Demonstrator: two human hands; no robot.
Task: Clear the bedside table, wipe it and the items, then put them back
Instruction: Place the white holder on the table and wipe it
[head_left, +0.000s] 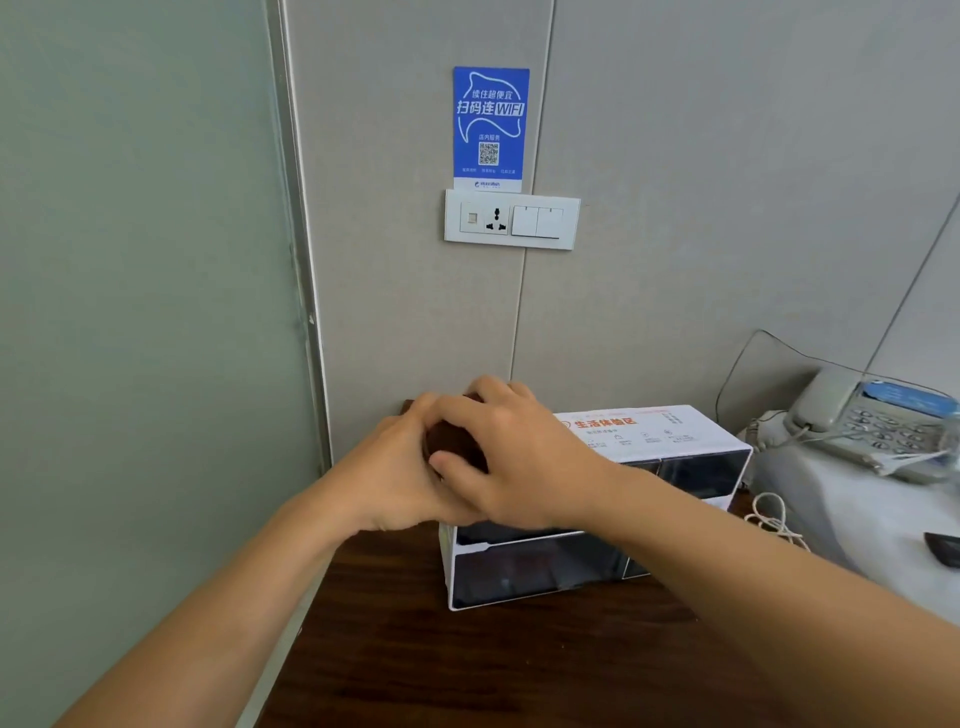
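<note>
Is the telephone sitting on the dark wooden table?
No, the telephone rests on white bedding to the right, while the dark wooden table holds the white box.

Bedside table (467, 670) dark brown wood grain. Display box (649, 436) white, orange lettering, dark glossy fronts. Object in hands (452, 441) dark brown. Sign (491, 124) blue, white text. Telephone (862, 421) grey.

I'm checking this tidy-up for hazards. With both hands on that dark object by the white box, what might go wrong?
1. Both hands grip a small dark brown object above the white display box with dark drawers; a slip could drop it there.
2. The loose white coiled cord beside the box could snag when it's moved.
</note>
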